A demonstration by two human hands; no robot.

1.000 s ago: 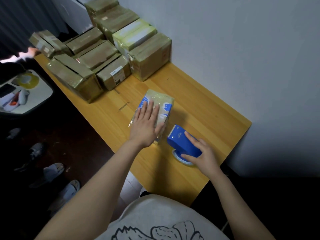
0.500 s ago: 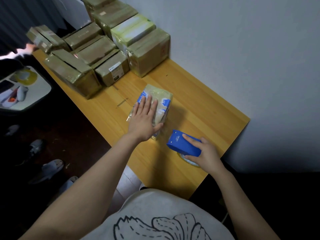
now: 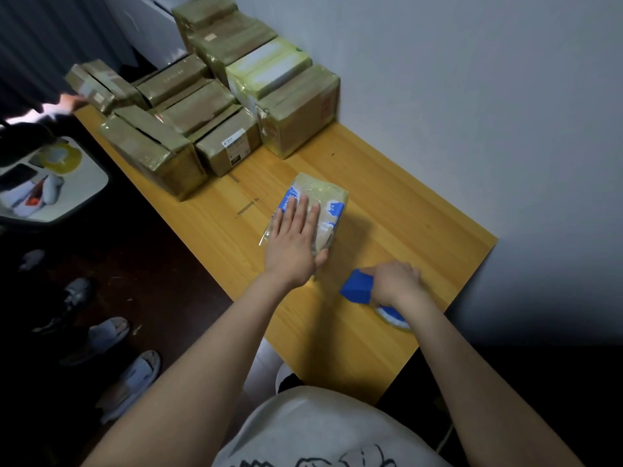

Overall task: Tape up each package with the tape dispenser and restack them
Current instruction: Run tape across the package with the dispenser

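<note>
Left grip [image 3: 294,245]: a bare hand laid palm down, fingers straight and together, pressing on the tan-taped soft package with blue and white print [image 3: 323,193]. It is flat and curls round nothing.

Right grip [image 3: 395,281]: a bare hand with fingers curled over the top of the blue plastic tape dispenser [image 3: 356,288], holding it firmly. The dispenser's roll of tape [image 3: 393,315] shows below the wrist. Whether the dispenser touches the wood cannot be told.

Package location: flat near the middle of the yellow wooden surface [image 3: 411,210], long axis running away from the person, well apart from the other parcels. The dispenser is just beside its near end, to the right, close to the near right edge of the surface.

Far end of the surface: a group of brown cardboard boxes wrapped in tape [image 3: 188,106], packed side by side and stacked against the grey wall [image 3: 472,96]. Among them are a pale green and white box [image 3: 266,67] and a low box bearing a white printed label [image 3: 226,153].

Far left: another person's hand [image 3: 70,102], blurred, is at an outer box [image 3: 97,83]; contact cannot be confirmed.

Left of the surface: a white tray-like top [image 3: 87,183] carrying a yellow roll of tape [image 3: 64,159] and small items too blurred to identify. Pale slippers [image 3: 135,375] lie on the dark floor.
</note>
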